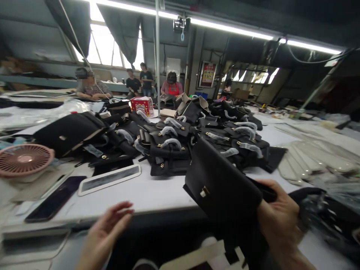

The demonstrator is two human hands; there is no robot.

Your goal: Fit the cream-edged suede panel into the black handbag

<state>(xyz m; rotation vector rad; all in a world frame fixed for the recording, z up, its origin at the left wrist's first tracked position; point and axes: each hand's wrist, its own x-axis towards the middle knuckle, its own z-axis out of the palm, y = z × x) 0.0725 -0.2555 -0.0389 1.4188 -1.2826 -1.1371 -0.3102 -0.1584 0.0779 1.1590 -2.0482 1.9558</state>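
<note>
my right hand (277, 221) grips a black bag (222, 187) from its right side, thumb on top and fingers wrapped behind, holding it tilted over the near edge of the desk (157, 195). the bag's flap faces me, with a small gold clasp (204, 192) near its lower left. my left hand (105, 234) hangs spread and empty, low at the desk's front edge, fingers loosely apart, well apart from the bag and touching nothing i can see.

just beyond the bag lies a big pile of black bags (174, 144) with handles wrapped in clear plastic, spread across the middle of the desk. left of the pile a white tablet (109, 179) lies flat, and nearer me a dark phone (54, 198) rests beside it. a pink fan (24, 159) sits at the far left. a red box (142, 105) stands behind the pile. pale flat panels (312, 161) lie on the right of the desk. at the far end people sit and stand; one wears a red apron (172, 89).
</note>
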